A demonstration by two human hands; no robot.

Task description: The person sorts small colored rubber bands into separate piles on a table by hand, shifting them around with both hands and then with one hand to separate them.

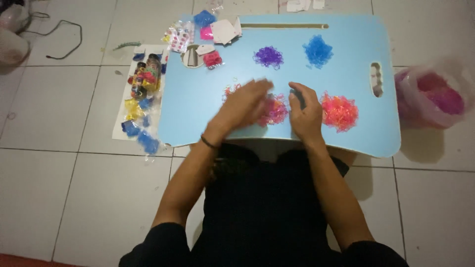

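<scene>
A light blue lap table point(346, 64) lies over my legs. On it sit small piles of tiny rubber bands: purple point(268, 57), blue point(317, 51), orange-pink point(340, 111) and a mixed pink pile point(275, 111) between my hands. My left hand point(243, 105) is blurred, fingers spread, hovering over the mixed pile's left side. My right hand point(305, 111) rests just right of that pile with fingers curled; whether it pinches any bands is hidden.
Packets and cards point(208, 30) crowd the table's far-left corner. On the floor to the left, a white sheet point(118, 131) carries bottles and blue and yellow bags. A plastic bag of pink bands point(438, 94) lies to the right. A cable point(64, 42) runs at far left.
</scene>
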